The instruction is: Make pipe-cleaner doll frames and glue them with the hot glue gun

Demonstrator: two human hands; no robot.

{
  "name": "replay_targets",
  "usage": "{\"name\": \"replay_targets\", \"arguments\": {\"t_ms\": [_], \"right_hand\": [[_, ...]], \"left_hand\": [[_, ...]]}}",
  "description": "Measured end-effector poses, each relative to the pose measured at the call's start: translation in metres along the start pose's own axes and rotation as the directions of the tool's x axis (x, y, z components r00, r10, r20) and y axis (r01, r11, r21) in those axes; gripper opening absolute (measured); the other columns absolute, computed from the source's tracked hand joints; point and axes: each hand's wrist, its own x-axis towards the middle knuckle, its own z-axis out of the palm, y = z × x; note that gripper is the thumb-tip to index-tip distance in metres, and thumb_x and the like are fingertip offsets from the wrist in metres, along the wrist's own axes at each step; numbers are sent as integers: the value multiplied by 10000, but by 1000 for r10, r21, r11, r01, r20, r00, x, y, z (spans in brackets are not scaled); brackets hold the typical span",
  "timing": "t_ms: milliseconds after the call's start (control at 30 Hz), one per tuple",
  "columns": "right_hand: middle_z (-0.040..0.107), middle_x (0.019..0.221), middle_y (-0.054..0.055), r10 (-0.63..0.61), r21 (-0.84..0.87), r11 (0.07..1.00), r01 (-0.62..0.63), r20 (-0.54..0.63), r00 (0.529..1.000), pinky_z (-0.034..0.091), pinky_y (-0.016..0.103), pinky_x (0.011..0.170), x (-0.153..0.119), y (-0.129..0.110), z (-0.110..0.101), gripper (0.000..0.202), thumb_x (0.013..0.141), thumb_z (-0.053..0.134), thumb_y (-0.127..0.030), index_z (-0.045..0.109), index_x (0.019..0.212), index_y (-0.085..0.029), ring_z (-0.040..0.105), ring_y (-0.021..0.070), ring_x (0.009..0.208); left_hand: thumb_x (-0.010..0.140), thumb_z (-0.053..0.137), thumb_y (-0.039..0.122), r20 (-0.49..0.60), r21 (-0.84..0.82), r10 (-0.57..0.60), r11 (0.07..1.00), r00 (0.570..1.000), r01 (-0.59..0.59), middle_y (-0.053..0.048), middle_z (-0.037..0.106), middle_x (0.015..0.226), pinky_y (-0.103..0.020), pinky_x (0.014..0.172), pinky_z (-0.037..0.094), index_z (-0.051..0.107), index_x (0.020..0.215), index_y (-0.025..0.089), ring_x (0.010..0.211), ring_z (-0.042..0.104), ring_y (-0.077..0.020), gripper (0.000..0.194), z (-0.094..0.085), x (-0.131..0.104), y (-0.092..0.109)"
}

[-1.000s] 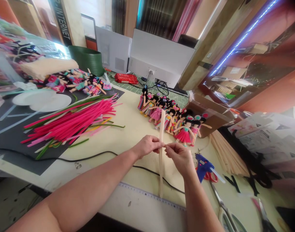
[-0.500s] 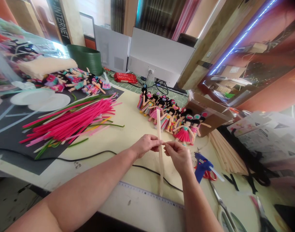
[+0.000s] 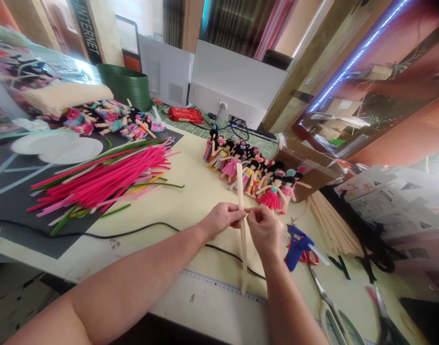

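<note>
Cream pipe cleaners [image 3: 240, 184] stand nearly upright as a narrow bundle above the table, their lower ends by a ruler strip [image 3: 219, 283]. My left hand [image 3: 223, 218] pinches the bundle near its middle, between thumb and fingers. Right beside it, my right hand [image 3: 265, 225] is closed in a pinch at the bundle's edge; what lies between those fingertips is too small to make out. Just beyond the hands stands a group of small pipe-cleaner dolls [image 3: 248, 165]. A blue glue gun [image 3: 297, 243] lies to the right of my right hand.
Pink pipe cleaners [image 3: 107, 179] with some green ones lie at left, near white plates [image 3: 73, 152]. A black cable [image 3: 133, 233] crosses the table. Scissors [image 3: 325, 297] and more cream pipe cleaners [image 3: 334, 227] are at right. Behind are a cardboard box [image 3: 305, 167] and a monitor [image 3: 237, 81].
Both hands and the cream bundle have shifted slightly right in view. My right hand has turned a little, its fingers curled more closely against the bundle.
</note>
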Motion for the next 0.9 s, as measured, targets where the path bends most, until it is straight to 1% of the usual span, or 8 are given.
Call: {"name": "replay_targets", "arguments": {"t_ms": [200,300,400,500,667,733,833,900], "right_hand": [[660,633,31,0,-53,999,-2,-52,999,416,289,606,3,7,2,116,756,556,-291,597,677,-218,580,184,606],[652,631,37,115,100,989,-108,-67,991,458,302,599,9,16,0,113,730,586,-309,624,721,-202,598,190,604],[663,653,42,227,445,853,-272,153,962,514,308,564,13,20,-1,208,709,645,-372,643,776,-175,620,178,575],[670,665,48,181,571,751,-332,305,935,543,313,582,13,15,-1,280,684,700,-418,673,787,-159,635,173,605],[667,659,41,156,565,755,-332,337,928,523,298,584,8,7,-1,274,694,692,-419,688,787,-162,618,159,601],[662,650,35,128,513,811,-281,312,941,496,289,578,7,8,-2,231,714,660,-393,676,765,-168,602,157,592],[649,633,22,99,279,950,-138,148,984,439,280,571,9,12,-5,134,721,612,-316,651,707,-188,568,160,579],[625,613,9,113,148,982,-113,10,994,416,280,579,10,14,-7,91,722,588,-282,622,694,-203,548,162,575]], "left_hand": [[685,728,414,-41,-17,19,1000,999,-20,-18,551,667,-242,623,418,730,968,81,594,473,-74,437,2,-3,3],[689,733,391,-81,-61,20,998,997,-25,-10,551,646,-250,631,423,723,986,84,579,481,-73,427,0,-4,6],[679,751,383,-54,-161,-5,987,999,-4,2,543,637,-254,638,426,717,997,97,564,483,-67,429,-4,-3,8],[676,760,377,-4,-205,-10,979,1000,9,5,541,631,-244,622,415,722,981,104,551,481,-61,411,-7,-2,7],[677,756,386,18,-178,-26,984,999,29,3,545,632,-243,618,414,727,956,110,545,494,-62,393,-8,-1,5],[679,750,393,24,-141,-33,989,999,36,-1,547,641,-242,614,414,727,958,106,547,488,-61,401,-7,0,4],[686,736,401,0,-50,-13,999,1000,12,-12,555,661,-242,609,416,729,951,92,563,481,-66,407,-6,1,3],[693,725,400,-50,-12,16,1000,999,-17,-14,556,665,-242,612,422,727,957,88,572,484,-70,409,-6,1,4]]}}
